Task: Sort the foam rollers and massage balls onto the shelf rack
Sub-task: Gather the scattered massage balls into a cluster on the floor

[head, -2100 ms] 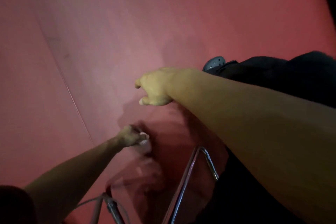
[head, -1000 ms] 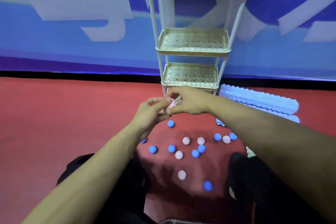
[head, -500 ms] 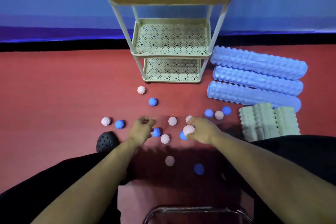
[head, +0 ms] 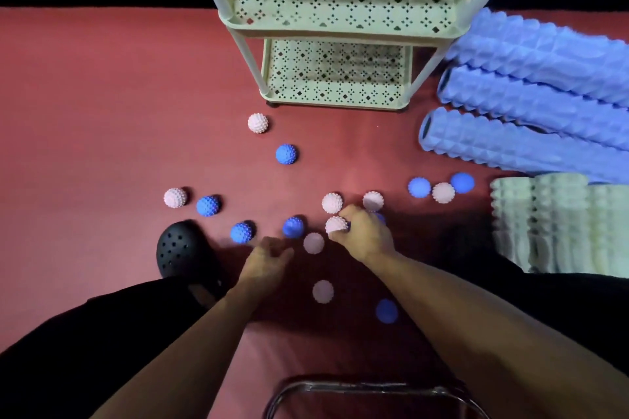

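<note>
Head view: spiky pink ball (head: 336,224) (right-hand-held)

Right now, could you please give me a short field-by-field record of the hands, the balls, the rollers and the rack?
right hand: grips a pink spiky ball, just above the floor
left hand: holds nothing, fingers loosely curled near a blue ball
loose balls: pink and blue, scattered on the red floor
shelf rack: both visible tiers hold nothing
blue rollers: three, lying side by side right of the rack
pale green rollers: short, grouped in front of the blue ones
</note>
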